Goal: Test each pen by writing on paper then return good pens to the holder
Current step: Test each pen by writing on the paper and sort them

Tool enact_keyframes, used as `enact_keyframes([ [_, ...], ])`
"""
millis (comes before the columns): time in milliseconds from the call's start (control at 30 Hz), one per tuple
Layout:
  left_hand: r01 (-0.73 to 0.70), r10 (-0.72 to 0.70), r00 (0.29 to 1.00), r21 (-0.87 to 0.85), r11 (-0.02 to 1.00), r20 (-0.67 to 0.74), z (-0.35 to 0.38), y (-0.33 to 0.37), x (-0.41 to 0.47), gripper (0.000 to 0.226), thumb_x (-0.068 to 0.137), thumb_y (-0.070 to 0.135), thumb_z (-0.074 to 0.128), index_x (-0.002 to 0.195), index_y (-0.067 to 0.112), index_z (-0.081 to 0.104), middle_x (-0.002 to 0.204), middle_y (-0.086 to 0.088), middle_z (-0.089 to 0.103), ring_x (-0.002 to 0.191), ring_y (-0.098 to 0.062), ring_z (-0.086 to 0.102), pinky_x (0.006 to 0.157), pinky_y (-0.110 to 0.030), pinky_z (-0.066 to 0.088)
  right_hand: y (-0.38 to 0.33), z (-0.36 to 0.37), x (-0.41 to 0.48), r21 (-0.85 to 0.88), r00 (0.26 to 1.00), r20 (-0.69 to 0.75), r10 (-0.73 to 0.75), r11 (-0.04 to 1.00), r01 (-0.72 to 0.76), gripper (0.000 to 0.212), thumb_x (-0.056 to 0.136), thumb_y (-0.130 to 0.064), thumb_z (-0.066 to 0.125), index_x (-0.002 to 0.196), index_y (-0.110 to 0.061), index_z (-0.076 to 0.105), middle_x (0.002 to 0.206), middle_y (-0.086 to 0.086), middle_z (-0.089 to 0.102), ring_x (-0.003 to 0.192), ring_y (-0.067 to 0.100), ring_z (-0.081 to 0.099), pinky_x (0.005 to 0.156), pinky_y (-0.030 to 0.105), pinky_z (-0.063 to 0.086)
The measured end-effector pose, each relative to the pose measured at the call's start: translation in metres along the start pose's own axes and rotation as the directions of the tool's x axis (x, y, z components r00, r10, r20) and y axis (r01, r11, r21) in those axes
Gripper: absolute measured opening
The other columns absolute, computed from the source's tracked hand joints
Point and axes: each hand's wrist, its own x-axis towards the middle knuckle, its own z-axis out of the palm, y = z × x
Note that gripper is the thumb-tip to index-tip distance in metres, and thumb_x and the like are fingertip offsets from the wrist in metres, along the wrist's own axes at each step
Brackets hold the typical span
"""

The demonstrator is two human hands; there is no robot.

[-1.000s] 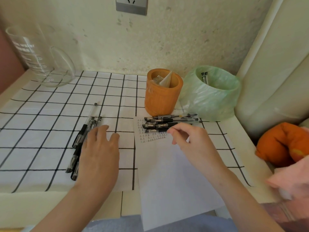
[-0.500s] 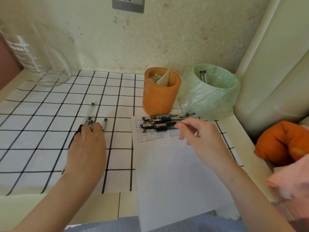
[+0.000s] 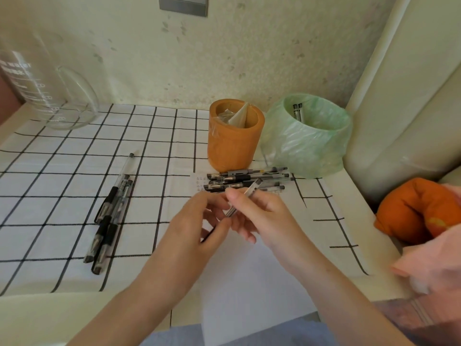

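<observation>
My right hand pinches a clear gel pen, tilted above the paper, between thumb and fingers. My left hand curls at the pen's lower end; I cannot tell whether it grips. Beyond them, a pile of pens lies just before the orange holder.

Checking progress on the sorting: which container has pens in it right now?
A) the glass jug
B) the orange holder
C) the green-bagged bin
C: two pens lean inside the green-bagged bin, while the orange holder shows only clear wrapping.
</observation>
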Motion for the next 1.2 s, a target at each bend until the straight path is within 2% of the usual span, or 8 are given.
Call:
enact_keyframes([
  [67, 0.117, -0.117, 0.993, -0.006, 0.993, 0.012, 0.001, -0.005, 0.0, 0.006, 0.088, 0.031, 0.053, 0.093, 0.032, 0.049, 0.088, 0.013, 0.059, 0.077, -0.003, 0.058, 0.063, -0.018, 0.05, -0.001, -0.003, 0.0, 0.045, 0.998, -0.056, -0.014, 0.999, 0.016, 0.032, 0.095, -0.029, 0.052, 0.093, -0.004, 0.071, 0.06, 0.004, 0.057, 0.048, 0.012, 0.048, 0.042, 0.021, 0.035],
  [200, 0.072, -0.078, 0.994, 0.077, 0.994, 0.078, 0.0, -0.006, -0.001, 0.014, 0.091, 0.037, 0.042, 0.084, 0.033, 0.054, 0.066, 0.013, 0.058, 0.062, -0.002, 0.053, 0.057, -0.013, 0.04, -0.004, -0.006, 0.0, 0.089, 0.997, -0.074, -0.018, 0.996, 0.025, 0.035, 0.095, -0.028, 0.05, 0.09, 0.001, 0.068, 0.059, 0.004, 0.06, 0.049, 0.015, 0.052, 0.043, 0.022, 0.037],
  [333, 0.091, -0.096, 0.992, 0.06, 0.994, 0.083, 0.001, -0.002, -0.004, 0.016, 0.092, 0.036, 0.04, 0.087, 0.032, 0.054, 0.067, 0.011, 0.058, 0.068, -0.006, 0.053, 0.058, -0.018, 0.04, -0.005, -0.007, -0.002, 0.117, 0.999, -0.054, -0.007, 0.993, 0.013, 0.031, 0.094, -0.027, 0.053, 0.085, -0.001, 0.066, 0.059, 0.007, 0.062, 0.049, 0.017, 0.054, 0.043, 0.022, 0.04],
  [467, 0.089, -0.092, 0.995, 0.099, 0.991, 0.034, 0.001, -0.001, -0.005, 0.033, 0.079, 0.058, 0.026, 0.089, 0.04, 0.052, 0.064, 0.004, 0.06, 0.068, -0.01, 0.056, 0.064, -0.027, 0.043, -0.005, -0.008, -0.004, 0.076, 0.999, 0.026, -0.038, 0.996, 0.036, 0.014, 0.084, -0.017, 0.068, 0.084, -0.005, 0.061, 0.061, 0.007, 0.061, 0.05, 0.015, 0.054, 0.044, 0.023, 0.041],
  [800, 0.065, -0.065, 0.994, 0.004, 0.998, 0.091, 0.0, 0.005, -0.001, 0.03, 0.078, 0.062, 0.036, 0.088, 0.042, 0.057, 0.052, -0.003, 0.043, 0.047, -0.014, 0.034, 0.047, -0.025, 0.029, -0.01, -0.015, -0.001, 0.084, 0.999, 0.021, -0.025, 0.996, 0.023, 0.013, 0.086, -0.007, 0.065, 0.08, -0.009, 0.053, 0.051, 0.002, 0.052, 0.042, 0.01, 0.044, 0.042, 0.02, 0.035],
  [967, 0.151, -0.163, 0.981, 0.107, 0.983, 0.107, -0.001, -0.003, -0.003, 0.029, 0.077, 0.063, 0.04, 0.087, 0.039, 0.052, 0.051, 0.007, 0.041, 0.045, -0.007, 0.036, 0.047, -0.017, 0.033, -0.018, -0.044, 0.006, 0.263, 0.977, -0.212, -0.025, 0.961, 0.081, 0.022, 0.091, -0.002, 0.047, 0.098, -0.012, 0.065, 0.044, -0.003, 0.038, 0.038, 0.013, 0.042, 0.039, 0.021, 0.032],
  [1067, 0.117, -0.155, 0.975, 0.221, 0.968, 0.16, -0.001, -0.006, -0.005, 0.01, 0.085, 0.047, 0.048, 0.092, 0.04, 0.051, 0.053, 0.014, 0.046, 0.051, -0.005, 0.043, 0.049, -0.016, 0.037, -0.022, -0.072, 0.009, 0.189, 0.962, -0.27, -0.029, 0.978, 0.083, 0.031, 0.096, -0.014, 0.039, 0.105, -0.01, 0.068, 0.058, 0.007, 0.064, 0.06, 0.023, 0.067, 0.043, 0.021, 0.04],
  [1200, 0.015, -0.112, 0.964, 0.372, 0.928, 0.24, 0.001, -0.008, -0.007, 0.023, 0.085, 0.05, 0.049, 0.107, 0.046, 0.045, 0.058, 0.007, 0.043, 0.065, -0.001, 0.047, 0.057, -0.015, 0.036, -0.013, -0.088, 0.014, 0.108, 0.959, -0.281, -0.012, 0.993, 0.044, 0.028, 0.096, -0.023, 0.049, 0.095, -0.002, 0.067, 0.085, 0.017, 0.074, 0.083, 0.027, 0.073, 0.042, 0.021, 0.042],
])
